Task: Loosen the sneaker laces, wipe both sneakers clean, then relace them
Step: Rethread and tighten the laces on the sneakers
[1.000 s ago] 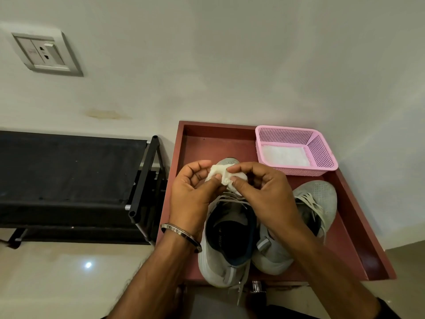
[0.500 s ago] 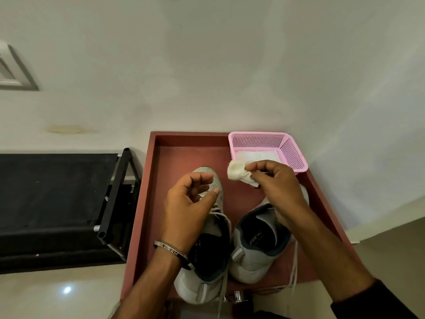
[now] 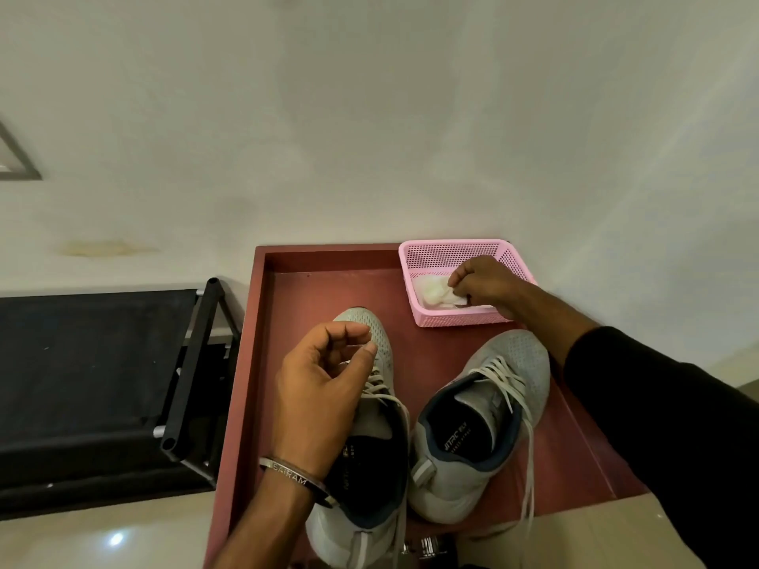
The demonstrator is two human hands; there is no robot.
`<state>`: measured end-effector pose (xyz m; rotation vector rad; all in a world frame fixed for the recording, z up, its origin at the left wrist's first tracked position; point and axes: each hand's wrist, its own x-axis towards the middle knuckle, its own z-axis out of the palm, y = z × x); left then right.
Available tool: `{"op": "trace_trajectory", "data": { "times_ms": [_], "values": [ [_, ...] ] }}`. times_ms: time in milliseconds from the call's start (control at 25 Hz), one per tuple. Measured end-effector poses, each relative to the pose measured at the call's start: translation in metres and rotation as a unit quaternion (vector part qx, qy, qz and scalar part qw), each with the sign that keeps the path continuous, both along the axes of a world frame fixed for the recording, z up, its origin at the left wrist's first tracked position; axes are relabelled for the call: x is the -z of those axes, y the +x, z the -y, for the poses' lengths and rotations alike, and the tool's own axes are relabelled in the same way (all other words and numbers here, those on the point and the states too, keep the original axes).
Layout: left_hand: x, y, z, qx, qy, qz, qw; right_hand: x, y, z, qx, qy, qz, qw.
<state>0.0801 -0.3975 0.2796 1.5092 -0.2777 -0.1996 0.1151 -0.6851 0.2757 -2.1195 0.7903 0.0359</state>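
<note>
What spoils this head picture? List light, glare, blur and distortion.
Head view: dim, warm light; a small glare spot on the floor; wide-angle bending of the tray edges and rack; sneakers fairly sharp; the right hand in the basket is slightly soft, the cloth washed out.

A home: plastered wall point(image 3: 369, 117), tiled floor point(image 3: 82, 540), shoe rack point(image 3: 102, 384).

"SAIRAM" on the wrist bangle point(image 3: 287, 475); insole print of right sneaker point(image 3: 472, 429) not clearly legible.
</note>
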Motion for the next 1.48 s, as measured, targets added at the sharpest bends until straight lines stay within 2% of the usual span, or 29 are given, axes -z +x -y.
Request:
{"op": "trace_trajectory", "data": {
  "times_ms": [160, 440, 520, 600, 680, 760, 880, 1000, 1120, 1200, 1280, 1360, 1480],
  "values": [
    [0.002, 0.002, -0.002, 0.0, -0.002, 0.003, 1.0, 0.009, 0.009, 0.005, -0.023, -0.024, -0.052, 0.998],
    [-0.001, 0.005, -0.008, -0.011, 0.001, 0.005, 1.0, 0.004, 0.009, 0.007, -0.107, -0.149, -0.103, 0.978],
    [-0.001, 0.008, -0.014, -0.024, 0.022, 0.013, 0.999, -0.007, 0.001, -0.001, -0.084, -0.216, -0.052, 0.971],
    [0.0, 0.009, -0.022, -0.035, 0.042, 0.009, 0.998, -0.021, -0.017, -0.024, -0.038, -0.236, 0.041, 0.97],
    [0.001, 0.009, -0.029, -0.03, 0.075, -0.001, 0.997, -0.038, -0.044, -0.062, -0.005, -0.194, 0.129, 0.972],
    [0.002, 0.007, -0.035, 0.016, 0.139, 0.009, 0.99, -0.049, -0.074, -0.102, -0.025, -0.122, 0.17, 0.977],
    [0.006, 0.001, -0.044, 0.105, 0.238, 0.077, 0.962, -0.05, -0.12, -0.149, -0.126, -0.063, 0.123, 0.982],
    [0.009, -0.004, -0.046, 0.123, 0.316, 0.2, 0.919, -0.035, -0.141, -0.17, -0.206, -0.177, 0.018, 0.962],
    [0.01, -0.008, -0.04, 0.097, 0.322, 0.229, 0.914, -0.027, -0.139, -0.17, -0.19, -0.205, 0.013, 0.96],
    [0.005, -0.009, -0.034, 0.08, 0.224, 0.122, 0.964, -0.025, -0.137, -0.167, -0.179, -0.183, 0.015, 0.966],
    [-0.005, -0.006, -0.033, 0.051, 0.066, -0.023, 0.996, -0.026, -0.137, -0.165, -0.161, -0.134, 0.018, 0.978],
    [-0.013, -0.002, -0.034, -0.006, -0.022, -0.125, 0.992, -0.027, -0.136, -0.164, -0.143, -0.047, 0.039, 0.988],
    [-0.017, 0.007, -0.041, -0.06, -0.141, -0.275, 0.949, -0.028, -0.134, -0.16, -0.125, 0.069, 0.083, 0.986]
  ]
}}
